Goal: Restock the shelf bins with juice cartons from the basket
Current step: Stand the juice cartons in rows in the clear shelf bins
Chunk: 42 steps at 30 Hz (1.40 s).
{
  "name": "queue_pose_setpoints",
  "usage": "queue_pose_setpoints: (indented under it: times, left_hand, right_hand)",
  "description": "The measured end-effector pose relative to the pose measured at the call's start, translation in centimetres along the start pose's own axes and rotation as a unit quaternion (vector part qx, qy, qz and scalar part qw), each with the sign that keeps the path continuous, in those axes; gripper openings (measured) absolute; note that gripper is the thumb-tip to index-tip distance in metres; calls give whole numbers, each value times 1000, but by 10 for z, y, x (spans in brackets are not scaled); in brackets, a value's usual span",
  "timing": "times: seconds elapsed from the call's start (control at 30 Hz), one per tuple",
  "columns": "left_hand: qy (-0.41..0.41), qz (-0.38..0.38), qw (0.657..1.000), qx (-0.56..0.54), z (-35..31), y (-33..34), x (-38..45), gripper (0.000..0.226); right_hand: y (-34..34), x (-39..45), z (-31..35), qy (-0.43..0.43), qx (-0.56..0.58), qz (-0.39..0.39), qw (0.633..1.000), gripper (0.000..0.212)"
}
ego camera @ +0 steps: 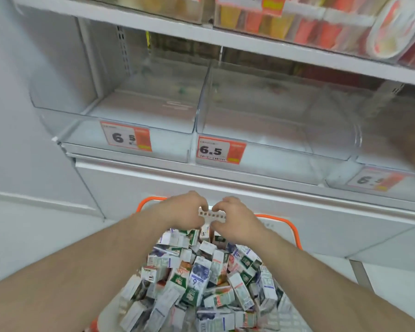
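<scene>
A white basket with an orange rim (289,224) stands below me, heaped with several small juice cartons (201,276). Above its far end, my left hand (182,210) and my right hand (233,218) together hold one white carton (211,215) by its top edge, fingers curled round it from either side. Ahead, two clear plastic shelf bins stand with nothing in them: the left bin (120,116) and the middle bin (273,130), each with a 6.5 price tag on its front.
A third clear bin (381,168) sits at the right, partly blurred. The shelf above (249,37) carries bins of orange and yellow packs. A white cabinet front (177,183) runs under the bins. A grey wall stands at the left.
</scene>
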State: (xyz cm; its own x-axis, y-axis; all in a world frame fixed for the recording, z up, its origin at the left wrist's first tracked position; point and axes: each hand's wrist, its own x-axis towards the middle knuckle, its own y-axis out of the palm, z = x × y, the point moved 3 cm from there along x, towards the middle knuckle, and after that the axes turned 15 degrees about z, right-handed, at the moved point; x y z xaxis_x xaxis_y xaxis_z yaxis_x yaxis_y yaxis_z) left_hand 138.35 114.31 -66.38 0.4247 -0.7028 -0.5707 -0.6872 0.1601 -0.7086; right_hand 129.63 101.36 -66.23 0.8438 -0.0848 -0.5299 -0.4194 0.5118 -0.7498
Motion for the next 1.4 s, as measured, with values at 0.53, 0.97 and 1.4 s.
queue_pose_setpoints:
  times: [0.53,0.97,1.4]
  left_hand:
    - [31,-302,944,-125,47,-68,-93,40]
    - [-9,-337,860,-383,66,-73,-114,54]
    - [-195,-373,861,-284,68,-62,-143,119]
  right_hand:
    - [-57,-22,120,-151,-180,-190,953,48]
    - [-100,24,193,-32,-75,-196,977,32]
    - [-56,-21,191,-103,-58,-201,973,38]
